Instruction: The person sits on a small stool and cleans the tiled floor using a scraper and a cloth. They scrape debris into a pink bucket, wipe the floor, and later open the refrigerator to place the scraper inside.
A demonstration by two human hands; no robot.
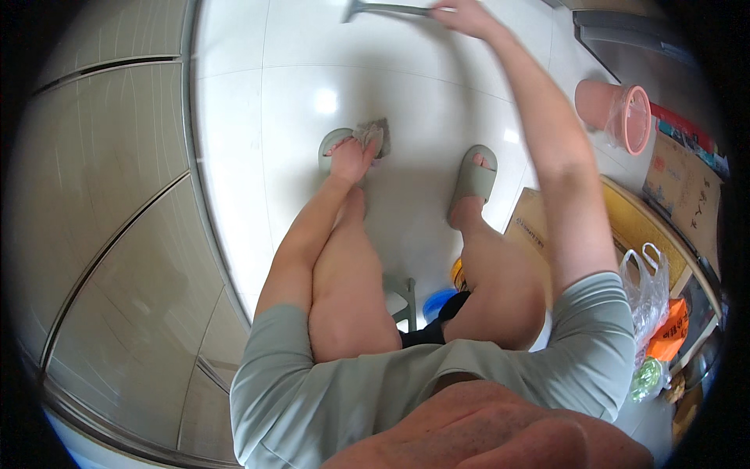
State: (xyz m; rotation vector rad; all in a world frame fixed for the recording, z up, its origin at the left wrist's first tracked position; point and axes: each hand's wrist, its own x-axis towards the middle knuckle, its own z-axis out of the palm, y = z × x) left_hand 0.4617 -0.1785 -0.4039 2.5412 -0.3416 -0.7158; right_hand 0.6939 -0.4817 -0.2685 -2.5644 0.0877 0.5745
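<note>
My left hand (350,162) is down near the floor between my feet, closed around a crumpled grey-brown cloth (369,138). The cloth lies beside my left slipper (331,140) and partly over its edge. Stretched far forward, my right hand (464,17) grips the end of a grey handled tool (398,9) with a T-shaped head, like a small squeegee. Its head points left above the white tiled floor (304,53); whether it touches the tiles I cannot tell. My right slipper (473,176) rests flat on the tiles.
Cabinet fronts (117,135) line the left side. At right stand a pink waste bin (597,105) with a plastic liner, a cardboard box (527,217) and plastic bags (644,287). A plastic stool (410,299) and a blue container (436,303) are beneath me.
</note>
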